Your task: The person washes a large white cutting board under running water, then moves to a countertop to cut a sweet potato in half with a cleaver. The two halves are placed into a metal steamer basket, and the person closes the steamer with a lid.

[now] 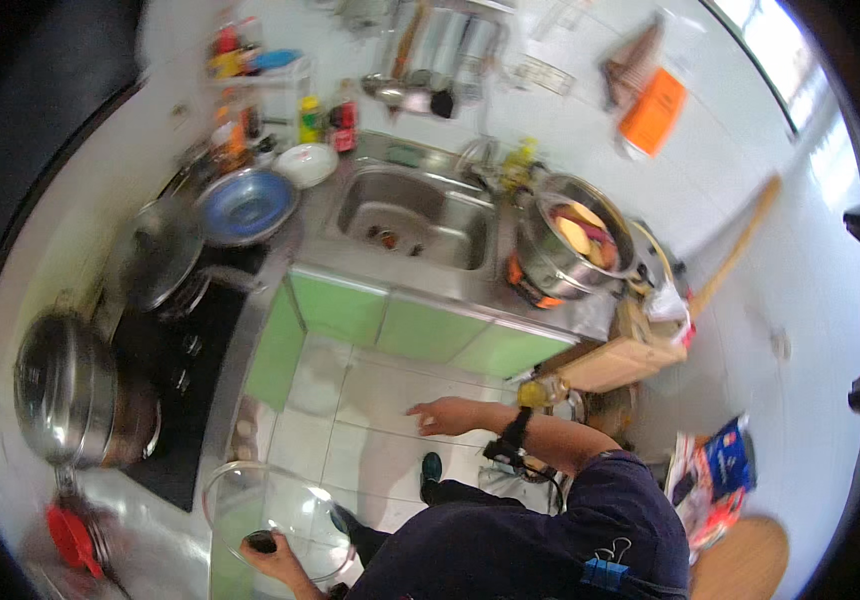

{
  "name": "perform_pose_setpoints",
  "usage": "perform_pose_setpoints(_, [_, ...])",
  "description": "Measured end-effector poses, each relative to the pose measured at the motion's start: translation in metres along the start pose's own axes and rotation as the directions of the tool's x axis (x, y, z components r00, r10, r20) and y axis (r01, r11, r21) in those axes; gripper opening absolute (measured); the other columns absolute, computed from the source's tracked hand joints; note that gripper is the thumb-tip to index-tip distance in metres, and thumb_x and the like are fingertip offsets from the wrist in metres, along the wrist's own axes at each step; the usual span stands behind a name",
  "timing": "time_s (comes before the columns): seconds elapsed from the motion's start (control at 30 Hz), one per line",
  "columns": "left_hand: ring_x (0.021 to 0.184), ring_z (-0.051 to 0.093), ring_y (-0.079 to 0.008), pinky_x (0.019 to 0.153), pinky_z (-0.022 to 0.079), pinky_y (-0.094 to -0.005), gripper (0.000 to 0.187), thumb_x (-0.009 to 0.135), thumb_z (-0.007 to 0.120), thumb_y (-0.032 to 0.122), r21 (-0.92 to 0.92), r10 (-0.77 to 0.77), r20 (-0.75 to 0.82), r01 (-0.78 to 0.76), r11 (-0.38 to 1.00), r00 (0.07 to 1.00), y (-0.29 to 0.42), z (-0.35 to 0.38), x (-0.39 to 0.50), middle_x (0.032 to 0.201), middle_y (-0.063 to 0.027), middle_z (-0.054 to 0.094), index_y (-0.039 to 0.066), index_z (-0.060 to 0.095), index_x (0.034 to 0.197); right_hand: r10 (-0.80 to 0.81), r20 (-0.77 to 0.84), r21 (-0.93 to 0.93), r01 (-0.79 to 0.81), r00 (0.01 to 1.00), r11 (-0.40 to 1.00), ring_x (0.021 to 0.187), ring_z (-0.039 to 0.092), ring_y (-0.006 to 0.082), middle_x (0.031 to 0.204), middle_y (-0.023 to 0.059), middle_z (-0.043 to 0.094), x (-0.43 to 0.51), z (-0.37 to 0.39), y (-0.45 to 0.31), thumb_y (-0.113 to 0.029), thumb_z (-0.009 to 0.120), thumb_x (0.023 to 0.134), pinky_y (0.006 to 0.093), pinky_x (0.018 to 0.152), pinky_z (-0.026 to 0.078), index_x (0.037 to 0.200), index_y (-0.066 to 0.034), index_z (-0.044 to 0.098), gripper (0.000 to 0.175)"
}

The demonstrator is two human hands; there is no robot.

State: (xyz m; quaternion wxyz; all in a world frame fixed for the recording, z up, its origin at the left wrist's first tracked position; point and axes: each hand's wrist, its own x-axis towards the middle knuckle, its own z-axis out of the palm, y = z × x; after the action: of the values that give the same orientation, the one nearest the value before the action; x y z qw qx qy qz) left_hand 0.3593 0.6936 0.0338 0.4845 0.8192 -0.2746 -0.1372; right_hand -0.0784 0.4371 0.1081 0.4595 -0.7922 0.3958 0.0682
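Observation:
My left hand (276, 561), low in the view, grips the black knob (260, 541) of a large clear glass pot lid (291, 502). The lid hangs tilted beside the stove counter. My right hand (446, 416) reaches out over the tiled floor with nothing in it, its fingers loosely apart. Beyond it, on the counter right of the sink, an uncovered stainless steel steamer pot (561, 259) contains yellow and purplish-red pieces of food (578, 234), which look like sweet potato. The pot rests on something orange and black (531, 283).
A steel sink (415, 217) with scraps inside is set in the counter. To its left are a blue basin (246, 206), a lidded pan (159, 251) and a steel pot (66, 390) on the black cooktop (174, 420). An oil bottle (542, 391) stands near my right forearm.

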Motion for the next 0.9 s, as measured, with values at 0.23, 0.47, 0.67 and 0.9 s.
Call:
perform_pose_setpoints(0.23, [0.111,0.058,-0.0347,0.099,0.048,-0.0437,0.065,0.074,0.084,0.013,-0.130,0.415,0.472,-0.404,0.905,0.778,0.224,0.216,-0.044,0.122,-0.0186,0.055,0.000,0.052,0.129,0.076,-0.525,0.289,0.093,0.848,0.953,0.099,0.073,0.0368,0.141,0.0251,0.059,-0.118,-0.075,-0.012,-0.034,0.063,0.104,0.0436,0.093,0.055,0.164,-0.0099,0.016,0.080])
perform_pose_setpoints(0.47, [0.105,0.062,-0.0338,0.090,0.053,-0.0426,0.067,0.072,0.085,0.016,-0.493,0.786,0.561,-0.657,0.570,0.261,0.462,0.359,-0.129,0.113,-0.0144,0.058,0.007,0.057,0.133,0.450,-0.808,0.502,0.046,0.380,0.864,0.075,0.067,0.0270,0.107,0.0145,0.068,-0.251,-0.111,0.054,-0.014,0.068,0.098,0.0404,0.073,0.053,0.165,-0.0089,0.019,0.082])
perform_pose_setpoints(0.67, [0.103,0.064,-0.0342,0.085,0.055,-0.0424,0.072,0.073,0.084,0.021,-0.742,0.904,0.416,-0.611,0.277,-0.095,0.600,0.461,-0.187,0.114,-0.0129,0.059,0.011,0.056,0.139,0.504,-0.860,0.500,0.073,-0.076,0.863,0.068,0.065,0.0227,0.085,0.0152,0.064,-0.280,-0.152,0.091,-0.009,0.065,0.098,0.0363,0.063,0.051,0.163,-0.0039,0.024,0.076])
perform_pose_setpoints(0.9, [0.106,0.066,-0.0362,0.086,0.056,-0.0467,0.064,0.076,0.083,0.032,-0.805,0.810,0.432,-0.574,0.148,-0.397,0.710,0.592,-0.222,0.118,-0.0111,0.061,0.013,0.060,0.132,0.428,-0.784,0.532,-0.131,-0.449,0.837,0.077,0.066,0.0420,0.085,0.0238,0.066,-0.272,-0.234,0.162,-0.018,0.064,0.099,0.0464,0.070,0.052,0.154,0.0038,0.037,0.065])
